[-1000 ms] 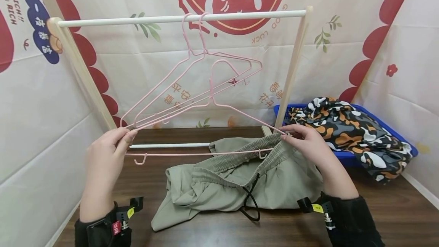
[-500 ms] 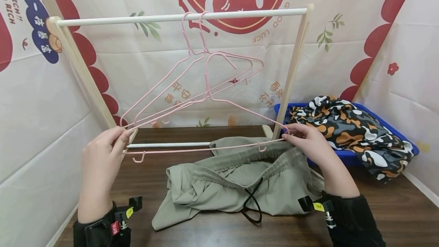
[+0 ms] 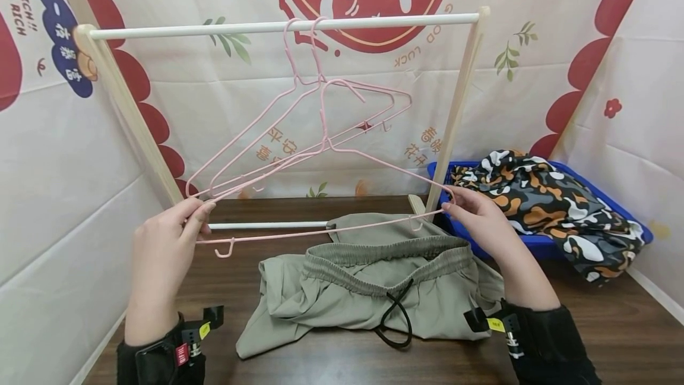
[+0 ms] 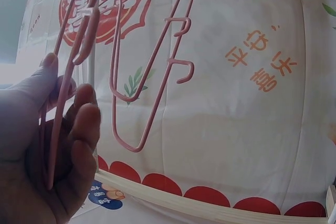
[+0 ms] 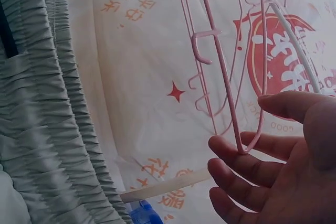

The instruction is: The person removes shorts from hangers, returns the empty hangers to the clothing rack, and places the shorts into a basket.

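Observation:
My left hand (image 3: 165, 242) grips the left end of a pink clothes hanger (image 3: 299, 234), with the thumb and fingers around it in the left wrist view. At the other end, my right hand (image 3: 483, 221) holds the corner lightly between thumb and fingers (image 5: 244, 163). The hanger is raised, its hook pointing up and small clips on its lower bar. Below it, grey-green trousers (image 3: 363, 302) lie on the table, their elastic waistband (image 5: 84, 129) gaping upward. A black drawstring (image 3: 407, 314) hangs at the front. Neither hand touches the trousers.
Behind stands a wooden rack with a white rail (image 3: 214, 29), bearing two more pink hangers (image 3: 251, 113). A blue basket (image 3: 540, 248) at the right holds camouflage-patterned cloth (image 3: 540, 195). Printed cloth walls (image 3: 224, 135) enclose the dark wooden table (image 3: 299, 367).
The trousers' waistband, earlier raised at my right hand, has dropped onto the table pile. My right hand now holds the hanger's right corner, slightly further right. My left hand keeps its grip.

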Motion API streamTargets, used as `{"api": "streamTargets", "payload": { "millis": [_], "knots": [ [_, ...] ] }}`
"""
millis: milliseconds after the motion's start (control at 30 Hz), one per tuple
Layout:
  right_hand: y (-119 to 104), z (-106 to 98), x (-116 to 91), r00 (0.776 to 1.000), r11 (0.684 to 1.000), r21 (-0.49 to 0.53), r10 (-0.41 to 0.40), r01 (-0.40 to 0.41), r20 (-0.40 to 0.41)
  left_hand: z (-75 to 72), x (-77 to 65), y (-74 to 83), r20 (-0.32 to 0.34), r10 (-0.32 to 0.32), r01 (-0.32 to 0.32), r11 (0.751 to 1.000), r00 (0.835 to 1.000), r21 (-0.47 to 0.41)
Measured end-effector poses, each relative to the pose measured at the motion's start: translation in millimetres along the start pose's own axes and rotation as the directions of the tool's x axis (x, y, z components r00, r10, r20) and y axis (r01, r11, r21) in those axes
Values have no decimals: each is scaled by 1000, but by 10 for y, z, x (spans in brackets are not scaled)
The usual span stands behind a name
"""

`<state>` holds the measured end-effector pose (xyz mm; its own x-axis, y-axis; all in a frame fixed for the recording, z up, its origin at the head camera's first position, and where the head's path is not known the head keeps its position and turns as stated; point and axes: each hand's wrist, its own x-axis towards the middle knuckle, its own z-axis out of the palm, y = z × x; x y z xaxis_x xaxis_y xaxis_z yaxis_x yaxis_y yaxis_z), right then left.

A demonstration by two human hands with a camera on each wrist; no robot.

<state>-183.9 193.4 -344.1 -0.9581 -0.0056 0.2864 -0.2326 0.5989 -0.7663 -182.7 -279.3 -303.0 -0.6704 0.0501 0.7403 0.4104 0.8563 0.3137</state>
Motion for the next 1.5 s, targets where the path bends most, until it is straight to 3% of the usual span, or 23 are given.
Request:
{"api": "streamTargets", "payload": {
  "millis": [267, 500, 1067, 1500],
  "knots": [
    [-11, 14, 8, 1000, 1000, -6, -11, 11, -2, -10, 21, 1, -1, 10, -10, 998, 1000, -54],
    [-30, 26, 11, 999, 998, 56, -37, 37, -6, -34, 19, 1, -25, -9, 7, 995, 1000, -96],
    [-129, 49, -45, 998, 998, 47, -35, 37, -50, -34, 22, 36, -38, -15, 12, 997, 999, -77],
    [-157, 92, -62, 998, 996, 57, -59, 61, -28, -5, 23, 44, -46, -12, 9, 998, 999, -64]
  ]
}}
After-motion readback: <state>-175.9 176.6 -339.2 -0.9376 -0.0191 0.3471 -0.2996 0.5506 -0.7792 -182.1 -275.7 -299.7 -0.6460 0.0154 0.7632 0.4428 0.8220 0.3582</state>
